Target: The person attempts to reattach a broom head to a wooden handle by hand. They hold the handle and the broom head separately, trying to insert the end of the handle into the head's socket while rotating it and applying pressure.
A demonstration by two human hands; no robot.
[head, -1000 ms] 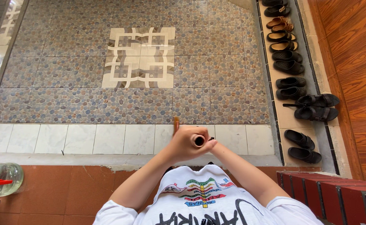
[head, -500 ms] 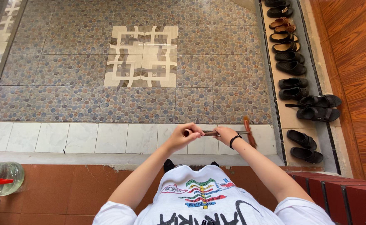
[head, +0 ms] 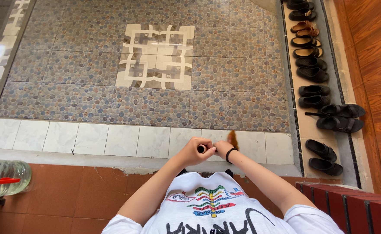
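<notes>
Seen from above, the left hand [head: 195,150] is closed around a dark tube-like handle [head: 201,149], and the right hand [head: 222,148] grips beside it, a brown brush tip [head: 232,138] poking out beyond. Both meet over the white floor tiles [head: 121,139]; keeping the handle steady and the wrists close likely helps.

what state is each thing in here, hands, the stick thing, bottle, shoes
left hand: closed around the dark round end of the stick
right hand: closed on the stick, touching the left hand
stick: gripped in both hands, its end facing the camera
brown tuft: sticking up past the right hand
wristband: on the right wrist
bottle: lying on its side
shoes: lined up in pairs along the wall
</notes>
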